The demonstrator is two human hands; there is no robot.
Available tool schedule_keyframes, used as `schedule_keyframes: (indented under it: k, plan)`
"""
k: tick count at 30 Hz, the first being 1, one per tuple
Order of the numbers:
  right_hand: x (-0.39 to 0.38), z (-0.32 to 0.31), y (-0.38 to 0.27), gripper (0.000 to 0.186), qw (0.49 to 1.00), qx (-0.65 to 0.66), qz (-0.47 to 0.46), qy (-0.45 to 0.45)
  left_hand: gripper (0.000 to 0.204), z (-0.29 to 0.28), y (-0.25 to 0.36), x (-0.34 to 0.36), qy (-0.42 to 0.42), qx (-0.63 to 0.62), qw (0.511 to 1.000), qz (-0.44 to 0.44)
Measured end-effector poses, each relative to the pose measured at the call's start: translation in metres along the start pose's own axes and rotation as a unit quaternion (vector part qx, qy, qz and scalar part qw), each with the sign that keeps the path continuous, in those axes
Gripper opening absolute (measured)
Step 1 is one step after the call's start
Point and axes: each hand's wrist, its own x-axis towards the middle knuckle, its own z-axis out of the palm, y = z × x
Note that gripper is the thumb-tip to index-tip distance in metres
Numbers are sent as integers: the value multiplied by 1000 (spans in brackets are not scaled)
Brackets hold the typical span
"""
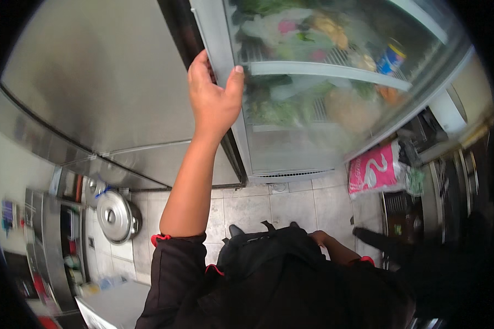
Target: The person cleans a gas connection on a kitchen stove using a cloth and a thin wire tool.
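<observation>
My left hand [213,96] grips the pale frame [219,33] at the left edge of a glass fridge door [291,151], fingers wrapped round it. Behind the misted glass, leafy greens [274,107], bagged food [348,109] and a blue-and-yellow container [389,57] lie on shelves. A steel cabinet front [93,71] stands beside the fridge on the left, close to that hand. Down by my waist, my right hand [319,241] is partly covered by my dark clothing; its fingers are mostly hidden.
A big lidded metal pot [116,216] and steel shelving [49,241] are at the left. A pink sack [373,170] and dark racks [400,219] line the right. A white box-like surface [112,304] sits at lower left. My feet are on the tiled floor [241,203].
</observation>
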Motion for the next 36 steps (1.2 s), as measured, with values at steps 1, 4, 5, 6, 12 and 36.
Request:
schedule_keyframes:
  k: [1,4,5,6,12,36]
  plan:
    - [-2,14,-15,48,996,-85,9,1,61,-2,-2,4,-9,-36,999,-32]
    - [-17,55,-63,46,996,-56,-24,59,44,-10,-9,12,-61,-55,994,-66]
    - [-26,66,-80,44,995,-21,-22,91,37,-13,-12,14,-63,-70,994,-52]
    - [-36,76,-96,43,993,10,-20,119,37,-14,-14,14,-63,-71,995,-28]
    - [-97,54,-172,50,953,259,-23,153,29,-37,-6,-11,-40,-53,990,126]
    - [-141,202,123,79,896,162,-130,393,13,-12,20,-36,-411,-166,880,171]
